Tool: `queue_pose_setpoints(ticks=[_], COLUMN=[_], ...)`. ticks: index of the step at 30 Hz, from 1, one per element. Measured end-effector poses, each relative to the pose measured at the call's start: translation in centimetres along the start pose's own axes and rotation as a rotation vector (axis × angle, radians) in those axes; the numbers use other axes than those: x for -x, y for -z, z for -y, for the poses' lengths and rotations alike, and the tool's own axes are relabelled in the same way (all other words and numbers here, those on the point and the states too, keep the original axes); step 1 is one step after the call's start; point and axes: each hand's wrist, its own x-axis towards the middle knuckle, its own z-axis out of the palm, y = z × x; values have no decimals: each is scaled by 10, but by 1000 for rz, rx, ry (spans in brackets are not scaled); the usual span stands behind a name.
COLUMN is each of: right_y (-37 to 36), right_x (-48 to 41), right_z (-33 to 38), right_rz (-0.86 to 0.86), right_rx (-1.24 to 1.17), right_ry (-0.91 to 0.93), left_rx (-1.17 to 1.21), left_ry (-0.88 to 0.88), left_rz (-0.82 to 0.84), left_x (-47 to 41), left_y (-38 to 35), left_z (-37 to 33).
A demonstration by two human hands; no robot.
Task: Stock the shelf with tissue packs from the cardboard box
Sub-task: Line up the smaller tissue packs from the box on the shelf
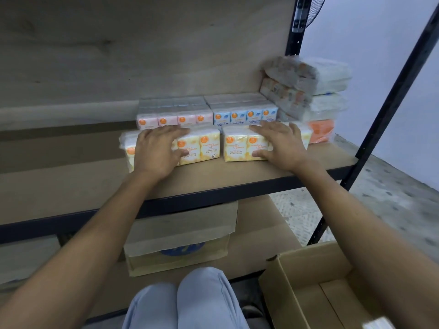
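Tissue packs: two yellow film-wrapped blocks stand side by side near the front of the brown board shelf [237, 179], with a narrow gap between them. The left yellow pack [202, 148] sits under the left hand [154, 153], and the right yellow pack [237, 146] under the right hand [282, 146].

Grip: neither hand is closed round its pack. On each, the fingers lie extended and spread across the top face and the thumb bears on the front face. This reads as a flat pressing or steadying contact, not a lift. In my judgement the hands are so placed to seat and square the packs into a front row.

Just beyond the left fingertips stands a pink film-wrapped tissue pack [166, 119]. Just beyond the right fingertips is a blue one of like build [244, 115]. Together they form a back row, touching or nearly touching the yellow row.

Outboard of the right hand, a slumped stack of clear-wrapped packs [308, 91] leans at the shelf end, with an orange pack [320, 130] at its foot.

Below the right forearm, the open brown cardboard box [297, 279] shows bare floor in the part visible; the rest is out of frame. Beneath the hands, on the lower tier, sits a closed cardboard carton [178, 233].

Assessment: stocking is well advanced. Ample bare board remains outboard of the left hand.
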Motion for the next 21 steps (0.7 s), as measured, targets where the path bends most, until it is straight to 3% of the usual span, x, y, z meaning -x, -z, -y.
queue_pose_setpoints(ticks=[21], right_y=[-36], right_x=[-61], right_z=[-29], right_rz=[-62], right_rx=[-104], right_ry=[104], left_rx=[51], left_ry=[-26], left_rz=[37], left_x=[-45], left_y=[-30], left_z=[24])
